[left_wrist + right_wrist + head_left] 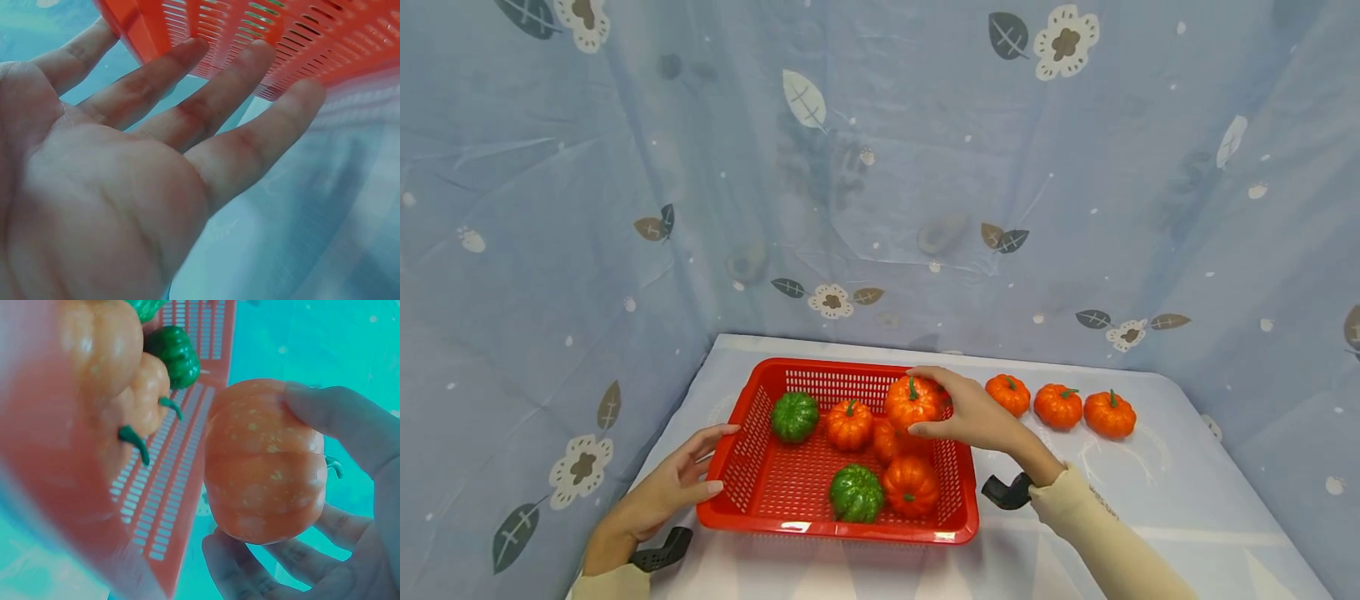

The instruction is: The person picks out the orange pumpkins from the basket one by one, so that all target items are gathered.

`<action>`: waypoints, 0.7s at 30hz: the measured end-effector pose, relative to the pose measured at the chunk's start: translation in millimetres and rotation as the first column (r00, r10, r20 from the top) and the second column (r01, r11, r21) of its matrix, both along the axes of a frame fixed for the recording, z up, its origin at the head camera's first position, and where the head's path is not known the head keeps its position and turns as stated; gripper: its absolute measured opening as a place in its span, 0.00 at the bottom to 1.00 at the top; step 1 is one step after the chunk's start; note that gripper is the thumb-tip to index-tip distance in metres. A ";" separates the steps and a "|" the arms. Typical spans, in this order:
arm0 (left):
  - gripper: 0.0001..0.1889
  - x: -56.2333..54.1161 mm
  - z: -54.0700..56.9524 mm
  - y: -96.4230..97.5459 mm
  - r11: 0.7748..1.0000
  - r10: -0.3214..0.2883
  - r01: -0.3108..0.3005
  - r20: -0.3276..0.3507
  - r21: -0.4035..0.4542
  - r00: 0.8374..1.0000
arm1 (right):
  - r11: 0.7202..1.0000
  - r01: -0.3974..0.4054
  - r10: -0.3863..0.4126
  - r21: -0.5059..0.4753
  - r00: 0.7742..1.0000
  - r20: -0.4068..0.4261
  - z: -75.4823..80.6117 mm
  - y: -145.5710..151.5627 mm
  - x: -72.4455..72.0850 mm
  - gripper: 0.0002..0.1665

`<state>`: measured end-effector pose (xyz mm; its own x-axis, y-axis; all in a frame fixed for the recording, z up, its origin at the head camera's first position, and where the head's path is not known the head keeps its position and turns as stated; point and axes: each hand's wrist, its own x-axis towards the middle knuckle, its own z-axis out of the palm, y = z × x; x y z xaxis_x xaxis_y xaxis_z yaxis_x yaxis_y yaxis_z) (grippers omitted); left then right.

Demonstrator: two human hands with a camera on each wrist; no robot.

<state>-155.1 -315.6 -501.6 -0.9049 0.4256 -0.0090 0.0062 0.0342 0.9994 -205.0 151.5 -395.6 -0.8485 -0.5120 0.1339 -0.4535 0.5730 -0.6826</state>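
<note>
My right hand (973,415) holds an orange toy pumpkin (910,403) between thumb and fingers, raised over the right part of a red plastic basket (835,529). In the right wrist view the pumpkin (265,465) has its green stem turned toward the palm. At the basket's left side is my left hand (658,492), with extended fingers (247,140) against the slatted wall. Inside the basket are a green pumpkin (794,417) at the back left, another green pumpkin (856,493) near the front, and several orange pumpkins (849,426), one partly hidden beneath the held one.
Three more orange pumpkins (1058,407) stand in a row on the white table (1150,500), right of the basket. A blue patterned curtain (895,183) hangs behind and along both sides. Each wrist wears a black device (1007,492).
</note>
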 end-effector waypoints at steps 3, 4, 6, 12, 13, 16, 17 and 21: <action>0.39 -0.3 -0.7 -0.5 1.000 0.003 -0.003 -0.010 -0.003 1.000 | 1.000 0.020 -0.020 -0.023 1.000 0.019 -1.3 11.9 0.8 0.49; 0.39 -0.4 -0.8 -0.7 1.000 0.006 -0.006 -0.012 -0.006 1.000 | 0.999 0.028 -0.027 -0.027 0.999 0.023 -2.0 15.8 1.0 0.49; 0.39 -0.6 -0.8 -1.3 1.000 0.008 -0.008 -0.015 -0.013 1.000 | 0.999 0.041 -0.040 -0.035 0.999 0.030 -3.3 23.3 1.8 0.49; 0.39 -0.8 0.9 -3.0 1.000 0.001 -0.001 -0.016 -0.024 1.000 | 0.995 0.096 -0.095 -0.025 0.995 0.041 -7.1 41.4 4.4 0.48; 0.39 -0.6 0.8 -3.2 1.000 0.002 -0.002 -0.016 -0.026 1.000 | 0.994 0.103 -0.102 -0.029 0.994 0.043 -7.5 44.0 5.1 0.49; 0.39 0.0 1.0 -3.6 1.000 -0.008 0.008 -0.018 -0.019 1.000 | 0.990 0.134 -0.131 -0.037 0.989 0.063 -9.7 52.6 7.6 0.49; 0.39 0.0 1.2 -3.5 1.000 -0.012 0.011 -0.019 -0.015 1.000 | 0.989 0.141 -0.138 -0.044 0.988 0.069 -10.9 55.6 8.4 0.49; 0.39 0.0 2.1 -2.6 1.000 -0.024 0.024 -0.016 -0.012 1.000 | 0.984 0.168 -0.161 -0.068 0.983 0.090 -16.0 67.6 11.4 0.49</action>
<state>-155.0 -318.2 -499.4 -0.8944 0.4473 0.0005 0.0235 0.0460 0.9987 -193.6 219.1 -411.5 -0.9301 -0.3557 0.0912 -0.2965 0.5810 -0.7580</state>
